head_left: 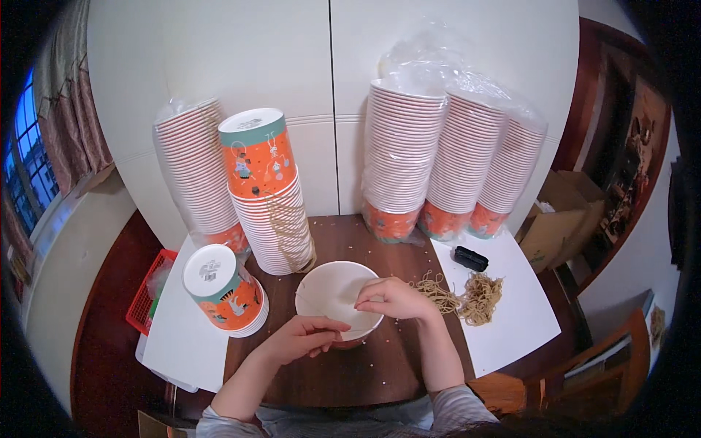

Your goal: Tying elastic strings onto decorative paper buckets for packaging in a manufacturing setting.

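Note:
A white-lined paper tub (330, 283) stands upright in front of me, its mouth facing up. My left hand (310, 338) is at the tub's near left rim, thumb and fingers pinched together. Over the right side of the opening hangs my right hand (394, 299), its fingertips also closed in a pinch. A thin line shows near the fingers, but I cannot make out what either hand holds. Left of the tub sits a short upside-down stack of orange paper tubs (228, 299). Behind it rises a taller upside-down stack (259, 160), with loops of tan string (292, 226) draped down its right side.
Three bagged stacks of tubs (405, 146) stand at the back right, and another bagged stack (193, 160) at the back left. To my right lie tangled tan string (480, 298) and a black object (471, 258). A red basket (146, 296) is beyond the table's left edge.

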The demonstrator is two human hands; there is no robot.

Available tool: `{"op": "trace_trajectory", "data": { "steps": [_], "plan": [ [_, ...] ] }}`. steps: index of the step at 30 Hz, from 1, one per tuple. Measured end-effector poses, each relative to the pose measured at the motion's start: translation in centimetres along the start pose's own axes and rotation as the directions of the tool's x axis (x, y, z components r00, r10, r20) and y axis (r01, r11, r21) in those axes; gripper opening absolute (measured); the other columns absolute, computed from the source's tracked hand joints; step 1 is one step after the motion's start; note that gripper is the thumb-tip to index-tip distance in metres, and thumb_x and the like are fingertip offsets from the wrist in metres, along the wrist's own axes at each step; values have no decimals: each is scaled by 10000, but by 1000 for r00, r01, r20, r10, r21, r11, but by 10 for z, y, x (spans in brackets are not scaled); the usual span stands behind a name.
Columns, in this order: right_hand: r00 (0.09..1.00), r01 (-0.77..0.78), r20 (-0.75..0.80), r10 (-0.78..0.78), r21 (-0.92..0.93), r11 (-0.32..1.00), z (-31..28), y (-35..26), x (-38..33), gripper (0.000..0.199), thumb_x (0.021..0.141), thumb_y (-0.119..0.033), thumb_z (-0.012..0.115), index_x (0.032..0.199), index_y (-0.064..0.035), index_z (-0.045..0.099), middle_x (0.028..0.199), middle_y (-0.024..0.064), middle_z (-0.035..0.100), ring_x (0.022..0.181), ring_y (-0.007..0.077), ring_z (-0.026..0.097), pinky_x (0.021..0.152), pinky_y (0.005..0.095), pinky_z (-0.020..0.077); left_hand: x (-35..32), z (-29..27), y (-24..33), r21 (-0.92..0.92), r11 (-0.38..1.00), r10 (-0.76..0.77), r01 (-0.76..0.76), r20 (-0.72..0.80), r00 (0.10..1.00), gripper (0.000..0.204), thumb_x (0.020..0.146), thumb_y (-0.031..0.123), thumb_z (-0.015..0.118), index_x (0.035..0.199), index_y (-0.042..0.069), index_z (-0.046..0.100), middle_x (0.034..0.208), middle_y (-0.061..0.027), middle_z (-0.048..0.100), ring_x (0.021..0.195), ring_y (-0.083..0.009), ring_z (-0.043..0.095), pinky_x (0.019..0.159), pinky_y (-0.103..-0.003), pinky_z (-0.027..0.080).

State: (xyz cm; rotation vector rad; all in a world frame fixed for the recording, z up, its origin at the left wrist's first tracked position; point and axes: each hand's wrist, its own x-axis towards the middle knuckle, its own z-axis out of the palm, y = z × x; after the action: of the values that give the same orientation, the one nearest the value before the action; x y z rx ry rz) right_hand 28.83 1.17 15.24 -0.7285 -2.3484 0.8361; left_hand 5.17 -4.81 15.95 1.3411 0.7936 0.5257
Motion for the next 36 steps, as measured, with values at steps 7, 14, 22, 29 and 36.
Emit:
{"op": "trace_trajectory", "data": {
  "steps": [7, 14, 22, 29, 36],
  "plan": [
    [998, 11, -56, -8, 62, 998, 3, 10, 3, 142, 759, -133, 590, 839, -21, 627, 801, 106, 610, 753, 236, 599, 679, 309, 465, 31, 14, -5, 435, 799, 407, -416, 120, 906, 390, 807, 14, 480, 1193, 59, 466, 1097, -103, 510, 1025, -205, 483, 849, -298, 398],
    [977, -10, -212, -28, -173, 985, -7, 14, -5, 129, 749, -138, 604, 845, -64, 651, 798, 74, 613, 823, 219, 557, 748, 316, 430, 48, 9, -5, 719, 453, 552, -528, 239, 799, 333, 792, 16, 472, 1123, 38, 487, 1096, -145, 513, 1037, -263, 496, 868, -347, 413],
    [975, -34, -222, 27, -24, 999, -3, 16, -1, 144, 749, -150, 609, 863, -73, 650, 814, 72, 620, 799, 227, 553, 741, 326, 431, 85, -16, -6, 412, 900, 197, -143, -92, 976, 312, 773, 157, 600, 1043, 19, 530, 905, -48, 579, 776, -120, 545, 662, -250, 445],
    [966, -37, -258, 29, -29, 999, -9, 6, -5, 162, 750, -152, 605, 884, -65, 631, 805, 86, 613, 777, 238, 575, 708, 325, 455, 101, -13, -5, -85, 989, -116, 117, 24, 993, 193, 807, 177, 597, 978, 89, 574, 763, 58, 514, 616, -13, 414, 534, -166, 331],
    [919, -128, -387, 79, -101, 987, -6, -17, -5, 144, 743, -142, 606, 828, -32, 569, 743, 107, 581, 683, 247, 586, 607, 330, 466, 98, -6, 5, -161, 982, -94, 99, 37, 995, 112, 800, 146, 597, 891, 84, 578, 711, 53, 495, 585, -19, 409, 504, -159, 313]
  ]
}}
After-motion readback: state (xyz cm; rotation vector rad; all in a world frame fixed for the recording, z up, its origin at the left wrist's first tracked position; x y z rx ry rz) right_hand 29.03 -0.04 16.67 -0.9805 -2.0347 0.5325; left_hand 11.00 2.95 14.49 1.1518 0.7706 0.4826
